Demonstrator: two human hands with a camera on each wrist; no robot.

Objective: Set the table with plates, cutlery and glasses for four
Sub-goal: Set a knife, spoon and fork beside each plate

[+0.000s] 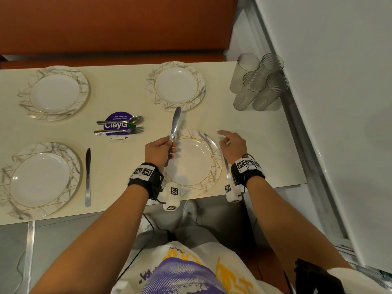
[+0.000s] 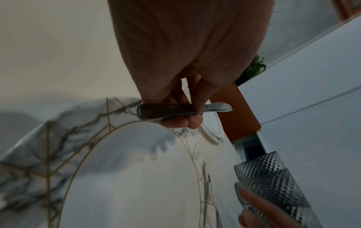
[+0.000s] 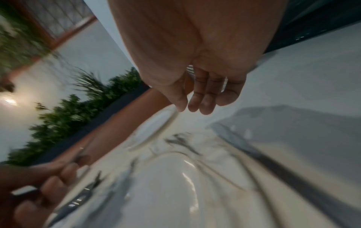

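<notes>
Four marble-rimmed plates lie on the cream table [image 1: 127, 98]: far left [image 1: 56, 93], far right [image 1: 177, 85], near left [image 1: 40, 179], near right [image 1: 194, 164]. My left hand [image 1: 164, 148] grips a table knife [image 1: 175, 122] by its handle over the near right plate's left rim, blade pointing away; the left wrist view shows the knife handle [image 2: 171, 111] in my curled fingers. My right hand [image 1: 230, 142] hovers with relaxed fingers [image 3: 199, 100], holding nothing, just right of that plate. A second knife [image 1: 227, 168] lies along the plate's right side under my wrist. A third knife [image 1: 88, 177] lies right of the near left plate.
Spoons [image 1: 127, 120] and forks [image 1: 125, 130] lie on a purple sticker mid-table. Several clear ribbed glasses [image 1: 258, 81] stand at the table's far right corner against a white wall [image 1: 339, 102]. An orange bench [image 1: 106, 28] runs behind the table.
</notes>
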